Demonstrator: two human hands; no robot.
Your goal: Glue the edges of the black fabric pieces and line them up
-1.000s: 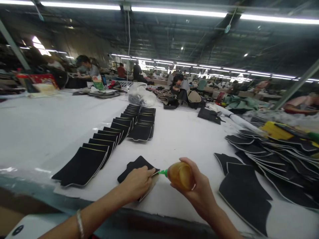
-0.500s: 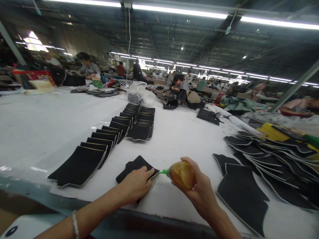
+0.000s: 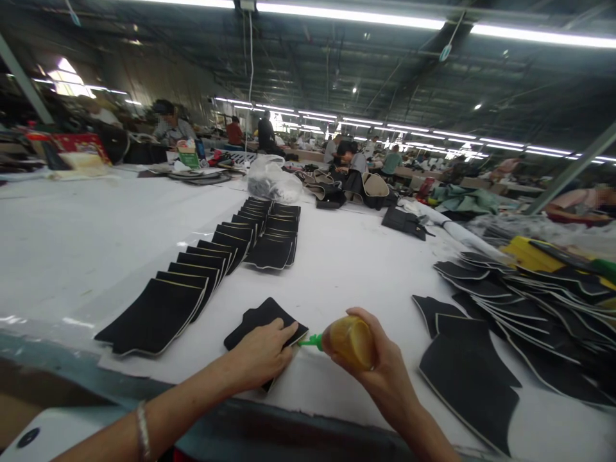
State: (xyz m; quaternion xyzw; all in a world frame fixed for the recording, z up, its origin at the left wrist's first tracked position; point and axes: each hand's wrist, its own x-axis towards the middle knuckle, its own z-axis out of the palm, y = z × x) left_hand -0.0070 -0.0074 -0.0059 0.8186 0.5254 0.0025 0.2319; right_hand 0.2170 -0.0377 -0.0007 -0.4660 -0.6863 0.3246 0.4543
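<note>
While sideways, translucent bottle [image 3: 353,340] of amber liquid [image 3: 338,339] in the right fingers [image 3: 366,316].

Left hand [image 3: 264,351] lies palm down, fingers [image 3: 289,333] pointing away rightward, left forearm [image 3: 192,399] slanting from lower left; right hand [image 3: 387,364] curls in a grip, right forearm [image 3: 423,423] rising from lower right

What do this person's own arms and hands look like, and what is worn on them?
The left hand and right hand are ungloved. The left arm is bare where visible, except for a narrow, silvery bracelet. The right arm shows nothing worn.
</note>
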